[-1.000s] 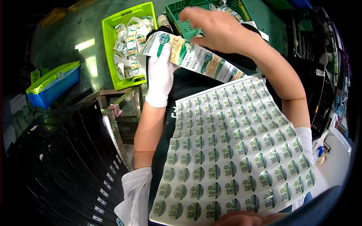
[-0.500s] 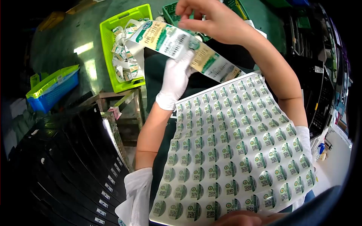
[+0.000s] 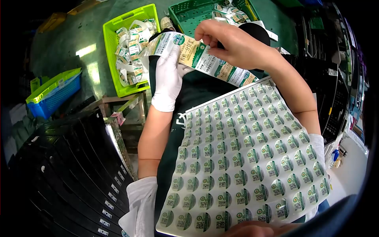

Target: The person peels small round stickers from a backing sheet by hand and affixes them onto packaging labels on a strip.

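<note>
Stacked black panels (image 3: 67, 173), lettered LOSCAM, lower left of the frame. Sheet of round green-and-white stickers (image 3: 241, 156), in rows, centre to lower right, over the person's lap. Lime-green crate (image 3: 112, 59), upper left, containing printed strips. Dark green crate (image 3: 189, 19), top centre. Label strip (image 3: 202, 62), printed, slanting across upper centre. Left hand (image 3: 167, 79), white-gloved, clamped on the strip, thumb on top. Right hand (image 3: 241, 46), bare, fingers curled, thumb apart, over the strip; contact cannot be told.

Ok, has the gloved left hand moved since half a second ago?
Yes: the left hand has shifted leftward in view, closer to the lime crate.
</note>
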The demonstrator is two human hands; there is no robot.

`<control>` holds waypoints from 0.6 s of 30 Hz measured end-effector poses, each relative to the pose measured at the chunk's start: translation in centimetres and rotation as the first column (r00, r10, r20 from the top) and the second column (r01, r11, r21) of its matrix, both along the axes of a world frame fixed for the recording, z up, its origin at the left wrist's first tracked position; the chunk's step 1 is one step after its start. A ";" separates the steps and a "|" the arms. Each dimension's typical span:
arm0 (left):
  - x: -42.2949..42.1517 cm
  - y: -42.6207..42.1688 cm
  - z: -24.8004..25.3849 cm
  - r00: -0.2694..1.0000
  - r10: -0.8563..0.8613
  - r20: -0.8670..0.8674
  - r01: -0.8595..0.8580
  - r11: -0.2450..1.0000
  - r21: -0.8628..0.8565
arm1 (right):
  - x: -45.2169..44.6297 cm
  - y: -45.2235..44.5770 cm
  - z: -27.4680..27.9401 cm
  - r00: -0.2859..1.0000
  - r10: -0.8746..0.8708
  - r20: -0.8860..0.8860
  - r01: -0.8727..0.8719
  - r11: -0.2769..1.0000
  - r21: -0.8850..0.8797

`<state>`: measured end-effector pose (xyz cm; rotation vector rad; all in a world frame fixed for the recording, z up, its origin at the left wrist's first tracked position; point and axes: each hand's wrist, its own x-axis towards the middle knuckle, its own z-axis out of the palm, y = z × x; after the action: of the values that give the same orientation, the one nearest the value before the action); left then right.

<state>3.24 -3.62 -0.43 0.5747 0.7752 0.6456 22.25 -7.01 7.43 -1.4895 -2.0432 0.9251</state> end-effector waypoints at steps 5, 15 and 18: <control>0.1 0.1 -0.4 0.997 0.044 0.071 -0.042 0.999 -0.028 | -0.4 0.1 -0.8 1.000 -0.014 -0.013 0.015 0.999 0.031; -0.3 0.5 -0.8 0.986 0.114 0.125 -0.122 0.991 0.056 | 0.8 0.2 -1.4 0.983 -0.182 0.025 0.183 0.979 -0.089; -0.8 0.6 0.7 0.924 0.082 0.374 -0.118 0.990 0.074 | -0.4 1.1 -1.1 0.982 -0.143 -0.122 0.117 0.972 -0.204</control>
<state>2.41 -3.01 0.23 0.4817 0.4206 0.8611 21.87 -5.89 6.36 -1.5929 -1.7776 1.1678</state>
